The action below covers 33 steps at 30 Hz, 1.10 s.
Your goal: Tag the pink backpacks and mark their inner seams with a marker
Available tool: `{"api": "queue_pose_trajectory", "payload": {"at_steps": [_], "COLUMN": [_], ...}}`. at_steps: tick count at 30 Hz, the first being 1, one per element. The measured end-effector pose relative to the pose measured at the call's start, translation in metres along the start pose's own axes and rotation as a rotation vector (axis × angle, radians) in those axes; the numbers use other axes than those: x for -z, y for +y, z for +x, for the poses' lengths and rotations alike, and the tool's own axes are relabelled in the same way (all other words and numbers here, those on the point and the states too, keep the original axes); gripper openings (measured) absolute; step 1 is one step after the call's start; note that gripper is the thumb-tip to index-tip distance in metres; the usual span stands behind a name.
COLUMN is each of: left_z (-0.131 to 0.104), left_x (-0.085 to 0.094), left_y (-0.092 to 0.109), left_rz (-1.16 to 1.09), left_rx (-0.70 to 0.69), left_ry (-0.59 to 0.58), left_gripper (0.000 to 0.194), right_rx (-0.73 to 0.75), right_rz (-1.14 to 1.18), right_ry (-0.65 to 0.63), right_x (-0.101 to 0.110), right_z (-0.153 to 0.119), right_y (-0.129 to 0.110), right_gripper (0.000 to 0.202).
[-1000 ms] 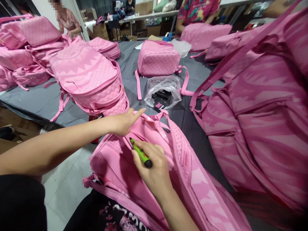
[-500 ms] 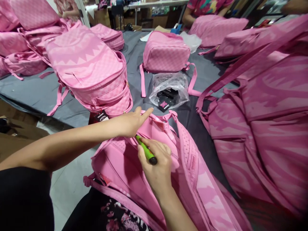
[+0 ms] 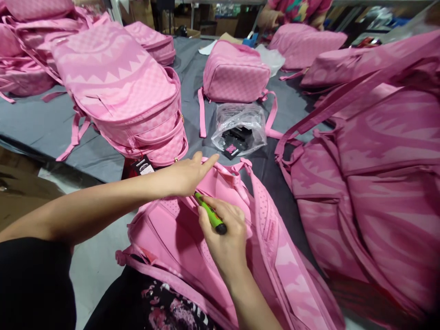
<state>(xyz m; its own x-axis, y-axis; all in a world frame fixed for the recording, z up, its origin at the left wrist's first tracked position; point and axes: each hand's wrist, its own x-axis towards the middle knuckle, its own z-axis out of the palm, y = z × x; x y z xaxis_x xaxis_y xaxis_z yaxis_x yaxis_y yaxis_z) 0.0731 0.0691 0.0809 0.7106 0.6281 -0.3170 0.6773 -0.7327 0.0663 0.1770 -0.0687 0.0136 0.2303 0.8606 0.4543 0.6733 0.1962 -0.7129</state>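
My right hand (image 3: pixel 225 231) is wrapped round a green marker pen (image 3: pixel 212 214) with a black end. The pen slants up and left, its tip at the upper part of a pink backpack (image 3: pixel 175 247) that lies against my lap with its padded straps toward me. My left hand (image 3: pixel 187 176) grips the top edge of this backpack beside the pen tip, one or two fingers lying over the edge and the others hidden. The pen's tip is hidden near the left hand.
A pink checked backpack (image 3: pixel 120 91) with a black tag (image 3: pixel 143 166) stands at left. Ahead are a clear plastic bag (image 3: pixel 240 117) of black tags and a small pink bag (image 3: pixel 237 75). A large pink backpack (image 3: pixel 385 183) fills the right. Across the table is another person (image 3: pixel 299 9).
My view has shifted slightly, so the surrounding bags sit a little further left and higher. Both hands and the marker pen stay almost in place on the backpack.
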Motion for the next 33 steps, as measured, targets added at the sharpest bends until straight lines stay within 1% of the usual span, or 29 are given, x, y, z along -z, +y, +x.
{"api": "queue_pose_trajectory", "payload": {"at_steps": [3, 6, 10, 13, 15, 17, 19, 21, 23, 25, 27, 30, 32, 33], "left_z": [-0.001, -0.002, -0.003, -0.002, -0.002, -0.002, -0.003, -0.003, -0.004, -0.005, -0.005, -0.005, -0.005, -0.005], "left_x": [0.000, -0.001, -0.003, -0.005, -0.007, -0.009, -0.010, -0.010, -0.008, -0.006, -0.004, -0.005, -0.006, -0.007], "left_y": [0.000, 0.000, -0.001, -0.002, -0.002, -0.003, -0.004, -0.004, -0.003, -0.002, -0.001, -0.001, -0.001, -0.002], "left_rz": [0.009, 0.015, 0.014, 0.015, 0.014, 0.018, 0.025, 0.021, 0.012, 0.005, -0.004, -0.030, -0.043, -0.048], "left_rx": [-0.005, -0.006, -0.013, -0.014, -0.003, -0.002, -0.016, -0.025, -0.015, -0.005, -0.011, -0.027, -0.019, -0.013], "left_ry": [0.006, 0.018, 0.048, 0.069, 0.070, 0.079, 0.107, 0.121, 0.104, 0.088, 0.095, 0.116, 0.126, 0.130], "left_gripper": [0.093, 0.094, 0.089, 0.088, 0.088, 0.088, 0.088, 0.087, 0.087, 0.086, 0.086, 0.086, 0.087, 0.088], "right_rx": [0.020, 0.028, 0.036, 0.047, 0.040, 0.039, 0.034, 0.021, 0.025, 0.029, 0.017, 0.006, -0.007, -0.013], "right_rz": [-0.058, -0.014, -0.081, -0.094, -0.120, -0.097, -0.048, -0.066, -0.091, -0.066, -0.063, -0.071, -0.036, -0.033], "right_ry": [0.032, -0.010, 0.010, -0.023, -0.022, -0.010, -0.027, -0.034, -0.019, -0.032, -0.058, -0.049, -0.078, -0.104], "right_x": [0.000, -0.001, 0.000, 0.002, 0.002, 0.001, 0.001, 0.001, 0.002, 0.003, 0.002, 0.000, 0.003, 0.008], "right_z": [0.000, 0.000, 0.000, 0.000, 0.001, 0.002, 0.002, 0.002, 0.003, 0.003, 0.004, 0.007, 0.010, 0.012], "right_y": [0.000, 0.000, -0.003, -0.005, -0.006, -0.006, -0.006, -0.006, -0.005, -0.004, -0.004, -0.005, -0.008, -0.011], "right_gripper": [0.016, 0.017, 0.018, 0.016, 0.016, 0.016, 0.018, 0.019, 0.019, 0.019, 0.019, 0.019, 0.016, 0.014]}}
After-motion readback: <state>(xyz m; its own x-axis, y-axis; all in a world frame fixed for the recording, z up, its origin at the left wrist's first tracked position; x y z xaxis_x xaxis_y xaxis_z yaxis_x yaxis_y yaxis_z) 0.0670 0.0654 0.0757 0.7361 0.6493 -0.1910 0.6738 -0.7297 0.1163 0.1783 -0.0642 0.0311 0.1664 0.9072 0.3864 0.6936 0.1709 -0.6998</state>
